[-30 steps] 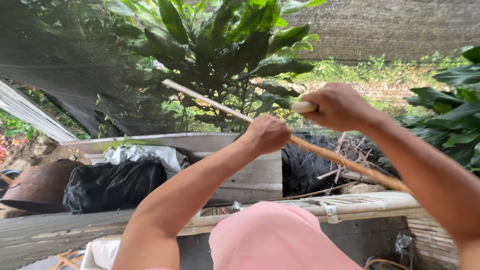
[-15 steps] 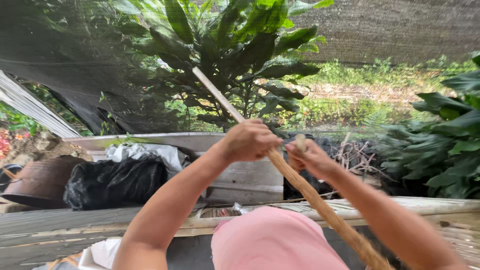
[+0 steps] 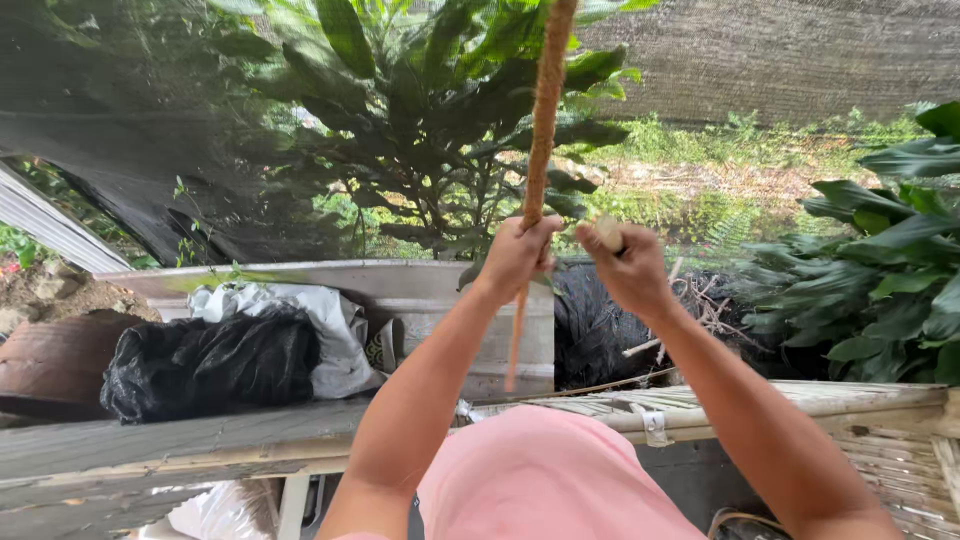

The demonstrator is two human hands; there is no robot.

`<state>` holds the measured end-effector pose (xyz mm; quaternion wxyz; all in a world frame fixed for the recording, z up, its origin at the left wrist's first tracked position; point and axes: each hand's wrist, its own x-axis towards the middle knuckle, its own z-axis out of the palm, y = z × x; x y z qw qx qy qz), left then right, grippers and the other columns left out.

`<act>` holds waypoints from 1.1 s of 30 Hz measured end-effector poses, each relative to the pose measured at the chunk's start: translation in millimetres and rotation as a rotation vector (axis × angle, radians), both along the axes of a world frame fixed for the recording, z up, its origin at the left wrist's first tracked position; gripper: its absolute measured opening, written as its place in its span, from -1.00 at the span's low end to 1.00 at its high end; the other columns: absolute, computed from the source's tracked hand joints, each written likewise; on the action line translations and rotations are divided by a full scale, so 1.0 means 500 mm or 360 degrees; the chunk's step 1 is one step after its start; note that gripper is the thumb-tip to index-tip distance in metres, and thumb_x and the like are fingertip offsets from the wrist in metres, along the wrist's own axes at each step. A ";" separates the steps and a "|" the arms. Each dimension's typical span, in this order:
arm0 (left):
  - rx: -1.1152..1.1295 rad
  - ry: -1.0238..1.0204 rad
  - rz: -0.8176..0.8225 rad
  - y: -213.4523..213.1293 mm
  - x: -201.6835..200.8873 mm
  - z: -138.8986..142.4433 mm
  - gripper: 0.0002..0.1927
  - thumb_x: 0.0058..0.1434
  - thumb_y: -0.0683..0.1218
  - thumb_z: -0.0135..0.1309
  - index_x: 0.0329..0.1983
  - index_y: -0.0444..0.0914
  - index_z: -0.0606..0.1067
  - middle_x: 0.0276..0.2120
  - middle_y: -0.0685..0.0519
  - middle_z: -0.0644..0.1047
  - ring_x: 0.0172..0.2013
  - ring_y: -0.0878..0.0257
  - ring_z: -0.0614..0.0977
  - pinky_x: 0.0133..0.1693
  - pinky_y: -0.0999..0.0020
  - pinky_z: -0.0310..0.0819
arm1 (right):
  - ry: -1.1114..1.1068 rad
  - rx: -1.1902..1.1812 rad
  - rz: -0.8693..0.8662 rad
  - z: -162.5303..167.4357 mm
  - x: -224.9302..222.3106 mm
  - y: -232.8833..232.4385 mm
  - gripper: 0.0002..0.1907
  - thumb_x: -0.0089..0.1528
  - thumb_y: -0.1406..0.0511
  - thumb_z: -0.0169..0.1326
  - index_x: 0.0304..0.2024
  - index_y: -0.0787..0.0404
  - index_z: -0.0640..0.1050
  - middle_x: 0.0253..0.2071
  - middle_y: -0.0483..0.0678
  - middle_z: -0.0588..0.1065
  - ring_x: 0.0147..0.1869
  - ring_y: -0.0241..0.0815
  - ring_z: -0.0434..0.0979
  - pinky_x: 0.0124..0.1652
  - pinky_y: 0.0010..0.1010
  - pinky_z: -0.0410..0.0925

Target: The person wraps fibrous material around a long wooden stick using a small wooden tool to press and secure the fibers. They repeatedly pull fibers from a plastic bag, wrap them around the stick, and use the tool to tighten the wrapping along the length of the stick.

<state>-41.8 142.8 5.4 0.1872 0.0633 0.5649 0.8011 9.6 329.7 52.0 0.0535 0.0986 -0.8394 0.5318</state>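
Left hand (image 3: 516,256) clenched round a long brown stick (image 3: 537,170) standing near upright toward twelve o'clock, right hand (image 3: 628,268) closed on a pale stub at three o'clock; probably stiff, light, rough-surfaced, best gripped low.

A long, thin, brown pole with a rough, fibrous coir-like surface (image 3: 541,130) stands nearly upright in front of the leafy plants, leaning slightly so that its top runs out of view at the upper edge. Its lower end hangs free just above the grey trough wall, touching nothing. A short, pale, rounded stub (image 3: 608,232), perhaps cut wood, shows just to the right of the pole at grip height.
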 end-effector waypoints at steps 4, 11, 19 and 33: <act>0.0389 -0.0183 -0.0042 0.026 -0.020 0.046 -0.71 0.34 0.00 0.08 -0.49 -0.13 0.35 -0.70 0.27 0.21 -0.68 0.44 0.26 -0.41 0.30 0.50 | -0.0002 -0.0042 -0.0036 0.065 -0.027 0.018 -0.50 0.40 0.04 0.03 -0.58 0.14 0.45 -0.69 -0.20 0.33 -0.67 -0.40 0.25 -0.69 -0.50 0.10; 0.0624 -0.0377 -0.0264 0.013 -0.011 0.093 -0.58 0.37 -0.03 0.09 -0.55 -0.07 0.19 -0.71 0.27 0.16 -0.72 0.43 0.23 -0.39 0.23 0.49 | -0.0171 -0.0092 -0.0146 0.113 -0.053 0.012 -0.54 0.37 0.01 0.06 -0.52 0.12 0.49 -0.70 -0.14 0.38 -0.66 -0.38 0.36 -0.63 -0.47 0.22; 0.0473 -0.0493 -0.0172 0.010 0.011 0.088 -0.55 0.36 -0.01 0.11 -0.56 -0.11 0.15 -0.74 0.26 0.15 -0.76 0.45 0.17 -0.67 0.39 0.15 | -0.0284 -0.0290 -0.0164 0.071 -0.075 0.012 -0.53 0.37 0.04 0.07 -0.53 0.15 0.43 -0.68 -0.19 0.32 -0.66 -0.38 0.32 -0.65 -0.47 0.24; -0.1000 0.0394 0.0592 -0.024 -0.062 0.140 -0.50 0.36 0.12 0.07 -0.61 -0.30 0.43 -0.72 0.02 0.43 -0.68 0.20 0.43 -0.55 0.14 0.29 | -0.0042 0.0225 -0.0251 0.073 -0.022 0.051 -0.58 0.41 0.16 0.00 -0.55 0.14 0.47 -0.71 -0.13 0.37 -0.70 -0.32 0.31 -0.74 -0.41 0.16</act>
